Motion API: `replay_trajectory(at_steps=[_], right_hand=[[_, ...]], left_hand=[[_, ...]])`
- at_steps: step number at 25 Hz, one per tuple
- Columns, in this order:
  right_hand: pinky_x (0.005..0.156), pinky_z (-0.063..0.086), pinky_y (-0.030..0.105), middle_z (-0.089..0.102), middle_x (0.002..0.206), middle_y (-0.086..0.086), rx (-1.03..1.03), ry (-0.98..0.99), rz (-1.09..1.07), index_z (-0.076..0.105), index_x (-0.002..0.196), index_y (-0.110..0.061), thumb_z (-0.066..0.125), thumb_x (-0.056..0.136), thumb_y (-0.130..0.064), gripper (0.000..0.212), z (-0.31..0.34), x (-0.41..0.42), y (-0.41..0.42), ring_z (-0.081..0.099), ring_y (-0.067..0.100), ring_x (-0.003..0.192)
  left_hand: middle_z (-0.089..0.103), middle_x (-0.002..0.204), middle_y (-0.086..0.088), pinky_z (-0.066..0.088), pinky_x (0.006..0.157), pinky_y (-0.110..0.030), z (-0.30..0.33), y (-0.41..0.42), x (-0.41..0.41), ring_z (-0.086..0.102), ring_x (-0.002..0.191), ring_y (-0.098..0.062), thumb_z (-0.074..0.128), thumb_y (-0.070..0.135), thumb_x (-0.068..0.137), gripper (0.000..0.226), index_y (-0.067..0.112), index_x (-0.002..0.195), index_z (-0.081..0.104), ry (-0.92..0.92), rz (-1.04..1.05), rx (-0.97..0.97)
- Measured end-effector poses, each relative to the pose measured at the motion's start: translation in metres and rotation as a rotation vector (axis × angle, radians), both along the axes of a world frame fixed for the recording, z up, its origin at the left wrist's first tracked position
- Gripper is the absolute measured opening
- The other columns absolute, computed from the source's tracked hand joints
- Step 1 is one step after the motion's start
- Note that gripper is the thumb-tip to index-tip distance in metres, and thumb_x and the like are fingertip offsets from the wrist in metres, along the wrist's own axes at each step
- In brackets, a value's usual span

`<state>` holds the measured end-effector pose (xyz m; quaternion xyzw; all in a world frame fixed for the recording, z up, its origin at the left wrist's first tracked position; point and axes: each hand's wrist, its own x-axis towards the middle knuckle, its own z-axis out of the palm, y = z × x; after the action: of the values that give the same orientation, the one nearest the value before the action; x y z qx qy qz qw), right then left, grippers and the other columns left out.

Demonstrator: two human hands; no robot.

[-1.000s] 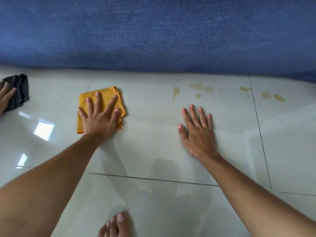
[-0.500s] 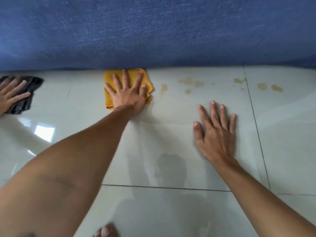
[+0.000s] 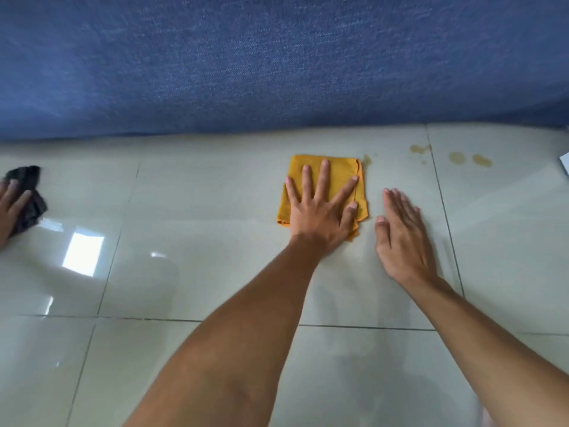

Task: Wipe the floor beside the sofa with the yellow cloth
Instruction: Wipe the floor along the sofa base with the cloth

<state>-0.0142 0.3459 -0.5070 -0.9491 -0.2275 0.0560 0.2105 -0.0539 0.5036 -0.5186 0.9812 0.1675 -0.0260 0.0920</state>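
pressing flat, the splayed left hand (image 3: 320, 211) pins the yellow cloth (image 3: 340, 171) to the floor (image 3: 184, 257).

A home living room: a blue fabric sofa (image 3: 277, 63) stands on a glossy pale tiled floor (image 3: 184, 272) that mirrors a bright window.

The yellow cloth (image 3: 326, 167) is pressed flat on the tiled floor (image 3: 197, 241) by the left hand (image 3: 320, 217), beside the blue sofa (image 3: 277, 63). The right hand (image 3: 403, 238) is laid flat just beside it. About 3 brownish stains (image 3: 457, 158) are seen nearby.
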Motion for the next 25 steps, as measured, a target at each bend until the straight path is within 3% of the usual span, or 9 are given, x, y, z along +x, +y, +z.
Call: replay_trajectory(at_steps=[6, 14, 17, 21, 25], right_hand=[[0.126, 0.001, 0.052, 0.014, 0.168, -0.001, -0.308, -0.053, 0.034, 0.018, 0.159, -0.026, 0.014, 0.096, -0.05, 0.067, -0.006, 0.013, -0.012, 0.006, 0.026, 0.156], [0.125, 0.007, 0.056, 0.013, 0.168, 0.0, -0.299, -0.148, 0.01, 0.015, 0.159, -0.027, 0.014, 0.1, -0.051, 0.064, -0.025, 0.013, -0.014, 0.008, 0.028, 0.156], [0.125, 0.008, 0.056, 0.014, 0.168, 0.001, -0.29, -0.16, 0.01, 0.017, 0.159, -0.026, 0.017, 0.1, -0.049, 0.063, -0.026, 0.013, -0.014, 0.009, 0.029, 0.156], [0.125, 0.01, 0.056, 0.024, 0.165, 0.003, -0.218, -0.165, 0.012, 0.029, 0.156, -0.02, 0.022, 0.098, -0.044, 0.063, -0.022, 0.01, -0.015, 0.018, 0.03, 0.154], [0.126, 0.012, 0.05, 0.031, 0.162, 0.009, -0.04, -0.076, -0.025, 0.034, 0.154, -0.011, 0.028, 0.098, -0.033, 0.06, -0.013, 0.02, -0.02, 0.023, 0.026, 0.153]], left_hand=[[0.005, 0.165, -0.004, 0.001, 0.114, -0.067, -0.011, 0.082, -0.076, 0.004, 0.149, -0.04, 0.02, 0.064, 0.091, 0.058, 0.056, 0.147, 0.007, -0.004, 0.264, 0.043], [-0.006, 0.165, -0.002, -0.007, 0.113, -0.068, -0.015, 0.156, -0.024, -0.008, 0.149, -0.037, 0.007, 0.067, 0.086, 0.06, 0.058, 0.145, -0.002, 0.074, 0.495, 0.035], [-0.006, 0.165, -0.003, -0.007, 0.112, -0.068, -0.013, 0.131, 0.018, -0.007, 0.149, -0.038, 0.006, 0.066, 0.086, 0.062, 0.055, 0.147, 0.001, 0.073, 0.44, 0.033], [-0.001, 0.165, -0.006, -0.008, 0.111, -0.069, -0.009, 0.039, 0.071, -0.005, 0.149, -0.039, 0.01, 0.062, 0.089, 0.061, 0.05, 0.149, 0.008, 0.02, 0.208, 0.015], [0.003, 0.165, -0.006, -0.002, 0.112, -0.069, -0.007, -0.009, 0.056, 0.001, 0.149, -0.04, 0.009, 0.062, 0.092, 0.059, 0.049, 0.15, 0.009, 0.012, -0.032, 0.018]])
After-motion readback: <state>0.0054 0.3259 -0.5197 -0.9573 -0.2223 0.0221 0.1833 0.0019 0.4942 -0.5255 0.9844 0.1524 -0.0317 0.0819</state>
